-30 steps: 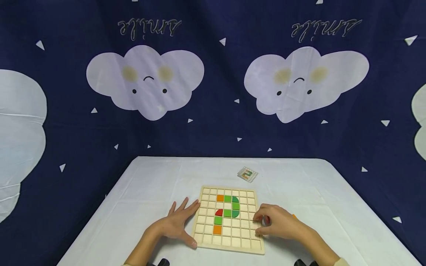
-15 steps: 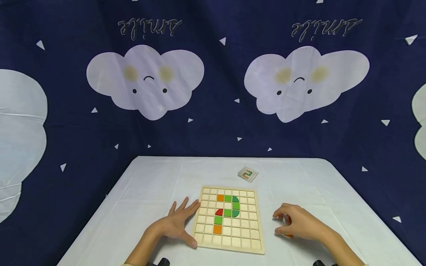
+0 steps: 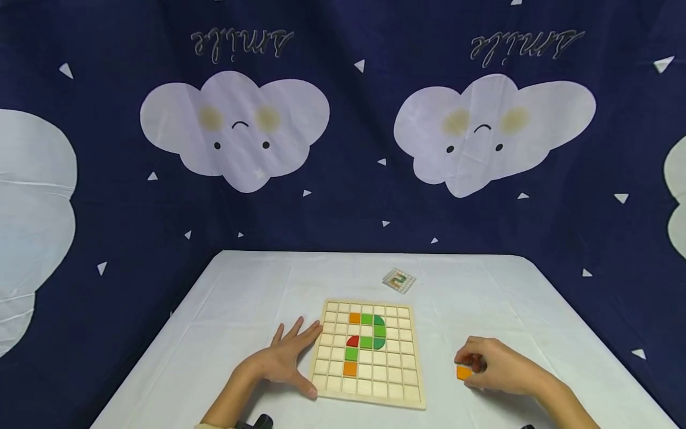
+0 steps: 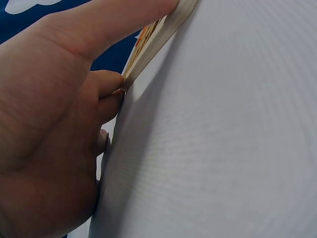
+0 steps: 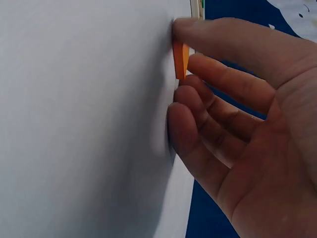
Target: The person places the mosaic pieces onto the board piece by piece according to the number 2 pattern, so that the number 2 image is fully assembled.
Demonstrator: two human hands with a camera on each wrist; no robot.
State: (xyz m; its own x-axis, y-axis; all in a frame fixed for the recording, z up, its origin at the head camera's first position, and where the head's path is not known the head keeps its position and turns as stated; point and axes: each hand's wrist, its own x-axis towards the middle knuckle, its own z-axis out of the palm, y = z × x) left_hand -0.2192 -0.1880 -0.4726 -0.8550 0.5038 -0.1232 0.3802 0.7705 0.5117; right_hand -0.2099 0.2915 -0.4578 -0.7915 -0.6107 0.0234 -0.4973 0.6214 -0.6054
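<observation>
In the head view my left hand (image 3: 284,360) lies with spread fingers along the left side of a wooden grid board (image 3: 418,402). Its thumb touches the near left corner, and the left wrist view has the thumb and fingertips against the board's edge (image 4: 161,44). To the right of the board, my right hand (image 3: 504,366) pinches an orange square tile (image 3: 463,373) between thumb and forefinger. The right wrist view puts this tile (image 5: 180,62) on edge, close at the white tabletop, with the other fingers curled loosely below it.
Orange, green and red tiles (image 3: 367,342) sit in the board's cells, forming a shape like a 2. Behind the board lies a small pattern card (image 3: 399,280) with a similar figure. A white cloth (image 3: 257,280) covers the table, and a dark blue curtain (image 3: 354,208) hangs behind.
My right hand has moved right, away from the board's right edge, and now pinches the orange tile. My left hand and the tiles on the board have stayed put.
</observation>
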